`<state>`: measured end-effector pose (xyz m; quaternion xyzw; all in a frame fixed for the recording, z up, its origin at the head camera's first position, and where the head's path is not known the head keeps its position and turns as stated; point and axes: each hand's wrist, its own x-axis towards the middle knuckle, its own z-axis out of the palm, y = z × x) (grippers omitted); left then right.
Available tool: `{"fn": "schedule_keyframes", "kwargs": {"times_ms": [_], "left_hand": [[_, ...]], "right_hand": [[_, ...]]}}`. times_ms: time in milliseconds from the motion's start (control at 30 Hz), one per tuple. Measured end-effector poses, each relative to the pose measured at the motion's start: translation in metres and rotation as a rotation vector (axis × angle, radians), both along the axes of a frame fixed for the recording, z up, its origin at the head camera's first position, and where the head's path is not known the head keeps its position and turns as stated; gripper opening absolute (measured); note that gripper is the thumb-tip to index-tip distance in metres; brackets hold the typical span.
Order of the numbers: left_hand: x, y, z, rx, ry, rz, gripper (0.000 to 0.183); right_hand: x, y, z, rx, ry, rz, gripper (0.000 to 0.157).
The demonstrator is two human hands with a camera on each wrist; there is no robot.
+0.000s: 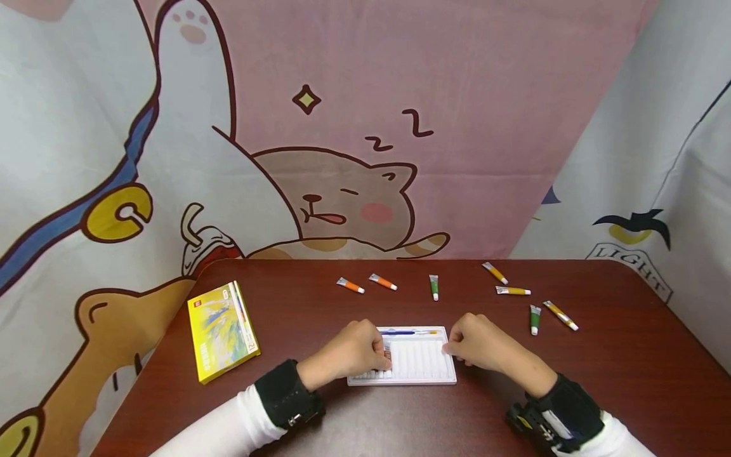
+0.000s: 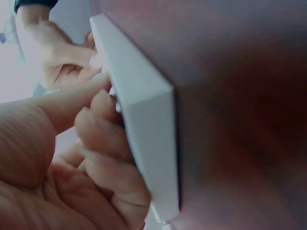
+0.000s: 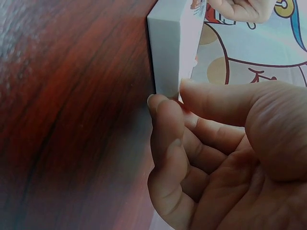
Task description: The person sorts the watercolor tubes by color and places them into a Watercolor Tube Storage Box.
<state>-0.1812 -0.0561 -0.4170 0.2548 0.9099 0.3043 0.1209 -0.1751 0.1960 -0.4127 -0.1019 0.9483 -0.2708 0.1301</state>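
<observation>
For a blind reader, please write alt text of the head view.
The left hand reaches into a white tray on a brown table; the right hand holds its edge. Seven tubes lie beyond, a yellow box at left.

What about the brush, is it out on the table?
No, the blue brush lies in the white tray, along its far edge.
</observation>
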Motion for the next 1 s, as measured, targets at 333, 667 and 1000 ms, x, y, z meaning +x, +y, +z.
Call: {"fn": "schedule_keyframes", "kwargs": {"times_ms": [333,667,1000], "left_hand": [[-0.027,-0.012,0.002,0.176,0.053,0.152,0.020],[-0.086,-0.022,0.010,0.072,-0.026,0.423,0.036],[-0.123,-0.030,0.005,-0.072,-0.188,0.517,0.028]], "right_hand": [[0.000,0.001,0.001,0.003,0.009,0.006,0.024],[-0.001,0.002,0.001,0.002,0.005,0.014,0.025],[-0.001,0.000,0.002,0.001,0.011,0.031,0.028]]}}
